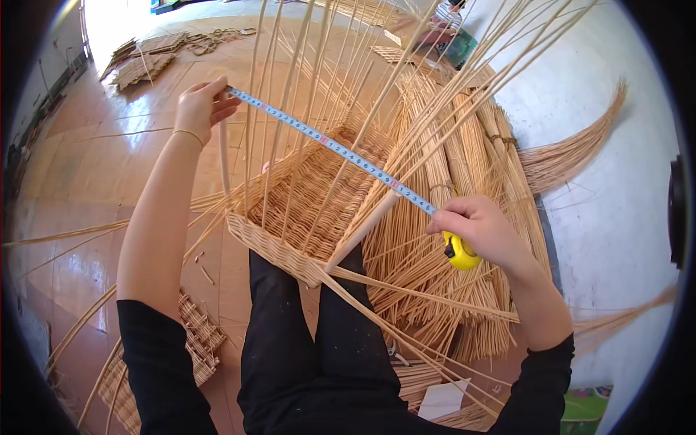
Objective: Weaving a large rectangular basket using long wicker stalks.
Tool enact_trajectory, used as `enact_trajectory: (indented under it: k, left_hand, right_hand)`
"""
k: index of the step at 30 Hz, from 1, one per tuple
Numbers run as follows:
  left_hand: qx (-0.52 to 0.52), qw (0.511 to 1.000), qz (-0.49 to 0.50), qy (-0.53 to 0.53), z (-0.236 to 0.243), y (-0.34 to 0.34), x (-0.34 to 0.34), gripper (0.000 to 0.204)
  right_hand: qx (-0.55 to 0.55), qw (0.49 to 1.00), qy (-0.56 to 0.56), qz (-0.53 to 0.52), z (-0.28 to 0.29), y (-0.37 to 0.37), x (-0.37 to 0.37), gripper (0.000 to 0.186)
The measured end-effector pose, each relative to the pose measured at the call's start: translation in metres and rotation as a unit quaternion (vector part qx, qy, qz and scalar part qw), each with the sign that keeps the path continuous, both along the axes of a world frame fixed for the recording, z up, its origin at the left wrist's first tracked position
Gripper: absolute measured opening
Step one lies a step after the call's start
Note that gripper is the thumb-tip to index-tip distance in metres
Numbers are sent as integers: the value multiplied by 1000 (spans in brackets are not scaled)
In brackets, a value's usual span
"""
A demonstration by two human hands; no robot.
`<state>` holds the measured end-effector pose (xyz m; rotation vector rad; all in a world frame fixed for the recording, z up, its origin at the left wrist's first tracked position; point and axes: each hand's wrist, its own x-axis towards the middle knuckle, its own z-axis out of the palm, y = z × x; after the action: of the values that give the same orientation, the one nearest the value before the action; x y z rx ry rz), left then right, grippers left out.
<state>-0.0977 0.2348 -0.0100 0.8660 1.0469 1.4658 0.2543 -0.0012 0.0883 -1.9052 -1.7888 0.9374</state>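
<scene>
A tape measure with a yellow case is pulled out above a half-woven wicker basket. My left hand pinches the free end of the pale blue blade, up at the left. Lower on the right, my right hand grips the case and the blade where it comes out. The blade runs taut and slanting between the two hands. The basket rests on my knees, with tall wicker stakes rising from its sides and a peeled wooden post at its near right corner.
Thick bundles of wicker rods lie at the right beside a white wall. Long loose rods stick out from the basket's near corners. Woven pieces lie on the floor at the far left. Another person sits at the back.
</scene>
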Motion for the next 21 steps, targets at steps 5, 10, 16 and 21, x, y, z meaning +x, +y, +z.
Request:
enact_trajectory:
  k: [5,10,16,21]
  left_hand:
    - [19,998,32,42,0,-6,6,22]
    - [2,994,56,89,5,-13,14,22]
    - [50,990,49,120,-21,-22,3,20]
    - [83,968,26,236,-69,-14,-2,38]
  right_hand:
    - [-56,996,70,10,6,-1,1,25]
    - [-90,992,87,33,3,1,-2,25]
    - [-47,988,126,74,-15,12,-15,25]
    - [-54,993,80,71,-22,12,-20,25]
